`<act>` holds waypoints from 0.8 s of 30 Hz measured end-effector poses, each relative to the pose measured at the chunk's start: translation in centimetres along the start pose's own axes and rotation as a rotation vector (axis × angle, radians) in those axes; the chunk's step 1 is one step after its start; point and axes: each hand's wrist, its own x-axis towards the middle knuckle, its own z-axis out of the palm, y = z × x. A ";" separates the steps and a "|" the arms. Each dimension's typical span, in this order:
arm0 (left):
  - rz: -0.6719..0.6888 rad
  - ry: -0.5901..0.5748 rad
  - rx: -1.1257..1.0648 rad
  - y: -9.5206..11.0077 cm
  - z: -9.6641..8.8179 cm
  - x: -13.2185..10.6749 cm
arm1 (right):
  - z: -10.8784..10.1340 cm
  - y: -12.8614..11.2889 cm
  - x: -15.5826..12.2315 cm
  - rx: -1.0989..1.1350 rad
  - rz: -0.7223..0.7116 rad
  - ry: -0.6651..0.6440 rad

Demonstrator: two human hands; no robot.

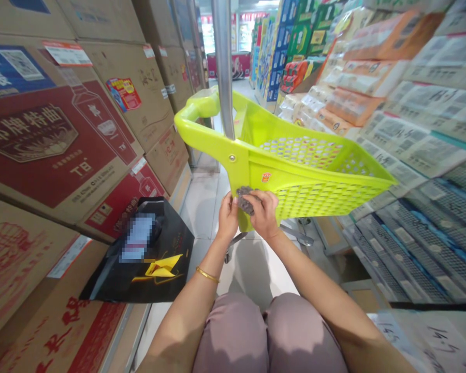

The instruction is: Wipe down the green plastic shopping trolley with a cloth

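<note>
A green cart (318, 172) stands ahead. The left hand (227, 217) is at its near edge, whether gripping I cannot tell; the right hand (264, 212) pinches a scrubber (244, 198) against its side. Scrubbing seems underway; the next stroke likely calls for firm pressure.

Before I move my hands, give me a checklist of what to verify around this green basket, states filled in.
1. Right grip has the grey pad: ok, its fingers are on it.
2. Grey pad at the green basket: ok, it is at the panel below the handle end.
3. Left grip firm on the panel: cannot tell; it is at the panel's edge, beside the pad.
4. Red sticker clear of the pad: ok, they are apart.
5. Black bag clear of the hands: ok, it is off to the left.
6. Surface beneath the pad: cannot tell, hidden.
</note>
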 end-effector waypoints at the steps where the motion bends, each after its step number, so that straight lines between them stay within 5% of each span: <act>1: 0.000 -0.007 -0.001 -0.1 0.2 0.0 | -0.2 0.0 0.3 -0.009 0.034 0.001; 11: -0.119 0.074 -0.104 -1.9 1.4 0.1 | 2.1 0.5 -1.6 -0.235 -0.107 -0.055; 24: -0.101 0.024 -0.132 -3.2 0.5 0.1 | 3.8 0.9 -6.2 -0.169 -0.042 -0.115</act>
